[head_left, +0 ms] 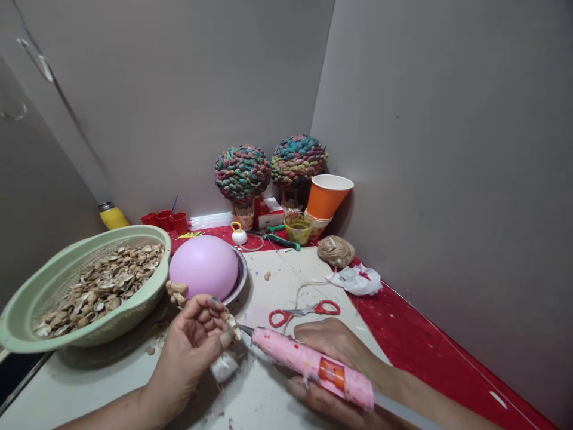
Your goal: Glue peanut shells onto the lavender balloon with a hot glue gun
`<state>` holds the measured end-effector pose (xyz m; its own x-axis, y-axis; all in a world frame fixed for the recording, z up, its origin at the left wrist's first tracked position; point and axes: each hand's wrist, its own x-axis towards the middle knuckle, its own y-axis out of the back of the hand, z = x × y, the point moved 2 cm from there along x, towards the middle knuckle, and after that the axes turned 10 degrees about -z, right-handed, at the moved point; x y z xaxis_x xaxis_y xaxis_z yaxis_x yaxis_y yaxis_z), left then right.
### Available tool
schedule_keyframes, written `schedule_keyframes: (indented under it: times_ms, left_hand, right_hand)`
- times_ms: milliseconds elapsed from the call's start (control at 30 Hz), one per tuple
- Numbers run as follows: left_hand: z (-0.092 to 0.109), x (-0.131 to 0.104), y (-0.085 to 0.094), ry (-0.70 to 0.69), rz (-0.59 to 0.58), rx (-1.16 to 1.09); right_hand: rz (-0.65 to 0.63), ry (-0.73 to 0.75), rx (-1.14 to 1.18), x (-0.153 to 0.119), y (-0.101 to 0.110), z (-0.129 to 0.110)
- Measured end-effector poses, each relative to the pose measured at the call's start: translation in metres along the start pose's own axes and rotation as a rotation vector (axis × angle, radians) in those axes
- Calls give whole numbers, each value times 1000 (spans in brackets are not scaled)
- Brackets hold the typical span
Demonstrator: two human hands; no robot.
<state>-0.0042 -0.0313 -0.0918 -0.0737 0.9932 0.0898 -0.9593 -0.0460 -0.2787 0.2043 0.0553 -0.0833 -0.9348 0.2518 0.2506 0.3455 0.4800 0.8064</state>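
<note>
1. The left hand (194, 346) has its thumb and fingertips pinched close on a shell piece (233, 329). It seems to hold it by the rim, to keep skin off the hot tip.
2. The right hand (333, 343) wraps around a pink glue gun (286, 353), its fingers curled tight. The gun points left, so its tip meets the shell piece or sits just beside it; which one is hard to tell.
3. A purple balloon (203, 266) rests in a metal bowl (244, 279) near the far edge of the pale board (268, 263). The bowl likely stops it rolling. Some peanut shells (177, 292) sit against its near left side.
4. A green basket (129, 328) full of loose shells (107, 278) stands over the board's left edge, perhaps for easy picking.
5. Red scissors (305, 311) lie toward the right edge, beyond the gun, maybe to stay out of the way.
6. A twine ball (335, 251) sits at the far right corner.
</note>
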Motion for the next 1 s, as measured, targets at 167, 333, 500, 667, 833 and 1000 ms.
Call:
schedule_keyframes:
  times_ms: [167, 333, 500, 667, 833, 1000]
  left_hand:
    - [1, 0, 0, -14, -1, 8]
    - [3, 1, 0, -22, 15, 22]
    - [4, 0, 0, -10, 24, 29]
    - [4, 0, 1, -19, 7, 44]
    - [4, 1, 0, -23, 16, 45]
    - [4, 2, 1, -27, 21, 43]
  right_hand:
    - [-42, -35, 32, -1, 0, 0]
    - [-21, -31, 66, -1, 1, 0]
    - [-29, -25, 68, 2, 4, -3]
    - [-22, -37, 50, 1, 3, -2]
    - [-21, -34, 47, -2, 1, -1]
    - [-13, -13, -4, -1, 2, -2]
